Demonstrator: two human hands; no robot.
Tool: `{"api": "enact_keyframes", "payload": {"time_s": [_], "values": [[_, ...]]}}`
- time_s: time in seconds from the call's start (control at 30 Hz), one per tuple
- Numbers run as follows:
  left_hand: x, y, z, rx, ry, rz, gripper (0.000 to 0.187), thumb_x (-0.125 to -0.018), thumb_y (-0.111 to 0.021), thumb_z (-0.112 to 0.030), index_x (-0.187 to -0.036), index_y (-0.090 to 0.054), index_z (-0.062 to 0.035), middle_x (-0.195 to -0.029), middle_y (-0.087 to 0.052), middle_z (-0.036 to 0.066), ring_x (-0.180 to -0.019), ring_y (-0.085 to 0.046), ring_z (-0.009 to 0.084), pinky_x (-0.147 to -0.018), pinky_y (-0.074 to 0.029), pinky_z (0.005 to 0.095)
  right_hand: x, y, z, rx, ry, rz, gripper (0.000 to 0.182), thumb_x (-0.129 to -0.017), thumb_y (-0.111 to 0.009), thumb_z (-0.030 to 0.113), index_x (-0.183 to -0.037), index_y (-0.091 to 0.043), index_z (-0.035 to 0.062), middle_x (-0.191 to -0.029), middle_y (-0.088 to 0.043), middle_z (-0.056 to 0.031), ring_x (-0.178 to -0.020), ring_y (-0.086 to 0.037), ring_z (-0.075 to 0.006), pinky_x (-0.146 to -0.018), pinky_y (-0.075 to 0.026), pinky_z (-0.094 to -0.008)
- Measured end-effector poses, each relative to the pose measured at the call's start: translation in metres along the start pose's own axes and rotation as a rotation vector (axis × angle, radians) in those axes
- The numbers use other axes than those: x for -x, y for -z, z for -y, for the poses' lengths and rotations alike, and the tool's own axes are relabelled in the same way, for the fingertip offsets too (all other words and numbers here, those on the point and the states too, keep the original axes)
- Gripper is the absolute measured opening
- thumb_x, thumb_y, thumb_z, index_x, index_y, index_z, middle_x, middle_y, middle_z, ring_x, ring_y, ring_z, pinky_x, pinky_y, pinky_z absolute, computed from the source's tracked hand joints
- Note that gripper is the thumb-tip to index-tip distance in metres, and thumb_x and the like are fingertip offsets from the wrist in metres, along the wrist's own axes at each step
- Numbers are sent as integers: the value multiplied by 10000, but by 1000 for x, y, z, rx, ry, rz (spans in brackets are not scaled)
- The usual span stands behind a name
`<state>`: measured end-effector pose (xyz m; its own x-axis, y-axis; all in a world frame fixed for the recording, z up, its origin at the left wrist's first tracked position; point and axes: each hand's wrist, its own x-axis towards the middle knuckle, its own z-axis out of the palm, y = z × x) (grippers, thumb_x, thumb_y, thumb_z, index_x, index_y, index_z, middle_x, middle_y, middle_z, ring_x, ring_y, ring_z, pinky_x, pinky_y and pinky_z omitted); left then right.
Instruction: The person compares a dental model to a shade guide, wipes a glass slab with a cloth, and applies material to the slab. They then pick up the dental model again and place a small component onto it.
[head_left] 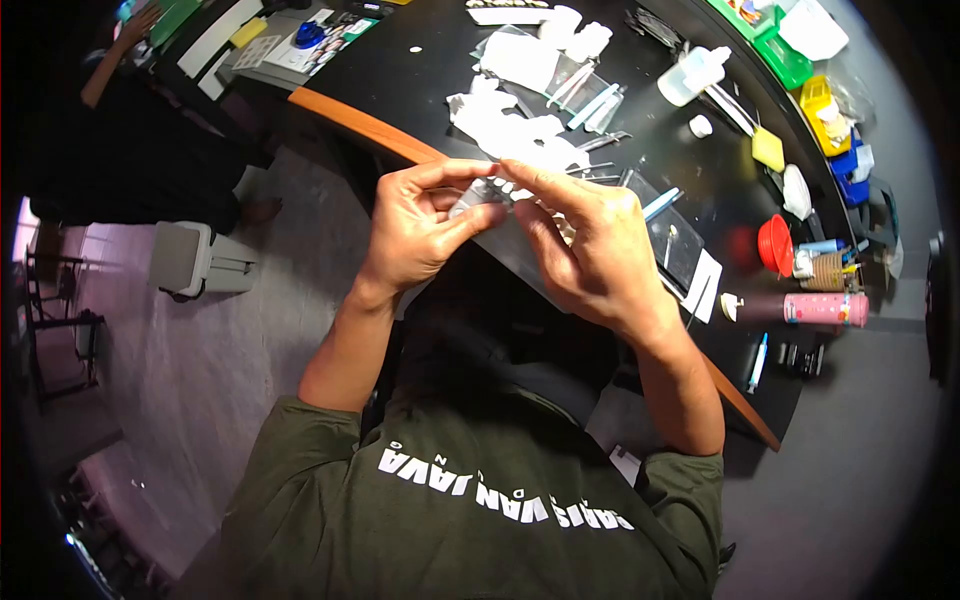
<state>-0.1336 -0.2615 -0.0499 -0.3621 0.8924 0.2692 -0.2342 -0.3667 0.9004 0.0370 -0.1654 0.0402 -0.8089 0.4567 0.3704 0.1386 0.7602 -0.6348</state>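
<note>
Both hands (420,225) (595,255) pinch small clear packet (487,192), long axis left-right.

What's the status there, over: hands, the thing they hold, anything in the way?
Left hand and right hand both pinch a small clear packet. Held up over the black table edge. Nothing between the hands; tweezers lie beyond.

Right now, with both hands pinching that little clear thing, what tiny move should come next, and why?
Probably keep the left hand still and let the right hand peel or pull gently at the small clear piece. Both hands pinch it in the air above the table, so a hard tug might make it slip. What it is, I cannot tell.
</note>
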Motion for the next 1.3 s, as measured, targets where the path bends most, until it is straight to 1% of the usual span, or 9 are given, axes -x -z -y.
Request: {"api": "enact_keyframes", "payload": {"time_s": [0.07, 0.23, 0.3, 0.5, 0.83, 0.9, 1.03, 1.17, 1.3], "values": [[2, 6, -5, -73, 8, -18, 347, -884, -777, 83, -1220, -690, 76, -1090, -748, 129, -1007, -713, 138, -907, -588, 270, 6, 12, -12, 0, 32, -52, 316, -886, -709, 34, -1201, -729, 11, -1093, -753, -237, -965, -752, -386, -823, -605, -386], [17, 59, -10, -56, -59, -124, 407, -938, -664, 79, -1341, -610, 73, -1254, -679, 160, -1124, -676, 209, -1039, -522, 335, 19, 112, -55, 23, -266, -436, 167, -902, -751, 49, -1060, -788, 11, -956, -791, -86, -846, -728, -104, -779, -570, -263], [21, 78, -14, 3, -95, -197, 405, -920, -707, 80, -1317, -629, 75, -1239, -689, 146, -1102, -671, 174, -1018, -520, 294, 34, 149, -79, 244, -301, -537, 145, -908, -756, 56, -1041, -800, 18, -926, -794, -51, -830, -723, -98, -775, -565, -259], [27, 107, -12, 29, -93, -251, 401, -948, -692, 58, -1342, -620, 55, -1248, -683, 130, -1114, -664, 173, -1042, -510, 303, 72, 170, -125, 247, -726, -155, 112, -887, -789, 41, -993, -783, 5, -890, -766, -42, -819, -676, -88, -764, -540, -266], [22, 49, -4, 23, -52, -224, 397, -887, -729, 94, -1276, -655, 77, -1157, -719, 147, -1029, -686, 170, -962, -533, 291, 82, 107, -110, 362, -570, -59, 135, -842, -813, 91, -926, -775, -8, -750, -715, -49, -680, -604, -86, -650, -492, -280], [21, 38, -3, 35, -26, -213, 374, -880, -751, 92, -1245, -672, 72, -1140, -730, 145, -1018, -696, 164, -956, -547, 288, 83, 106, -113, 301, -613, -67, 107, -853, -787, 80, -892, -742, -8, -728, -704, -73, -662, -634, -138, -658, -509, -310], [20, 21, -3, 103, -18, -147, 356, -888, -775, 87, -1230, -676, 74, -1152, -734, 153, -1022, -708, 142, -926, -584, 262, 76, 113, -99, -136, -604, -242, 51, -965, -726, 56, -960, -684, 26, -878, -725, -23, -789, -636, -67, -689, -502, -237], [20, 12, -1, 67, 4, -118, 354, -891, -781, 76, -1228, -677, 75, -1145, -734, 147, -1029, -703, 138, -921, -580, 258, 42, 81, -36, -293, -314, -476, 78, -953, -758, 39, -1005, -706, 12, -915, -753, -53, -817, -674, -77, -734, -519, -219], [21, 2, -5, 17, -1, -123, 370, -874, -789, 70, -1227, -677, 71, -1119, -737, 131, -1004, -700, 146, -922, -567, 273, 25, 28, -7, -382, -177, -418, 78, -914, -788, 8, -956, -729, -20, -901, -757, -80, -809, -701, -101, -748, -545, -242]]}}
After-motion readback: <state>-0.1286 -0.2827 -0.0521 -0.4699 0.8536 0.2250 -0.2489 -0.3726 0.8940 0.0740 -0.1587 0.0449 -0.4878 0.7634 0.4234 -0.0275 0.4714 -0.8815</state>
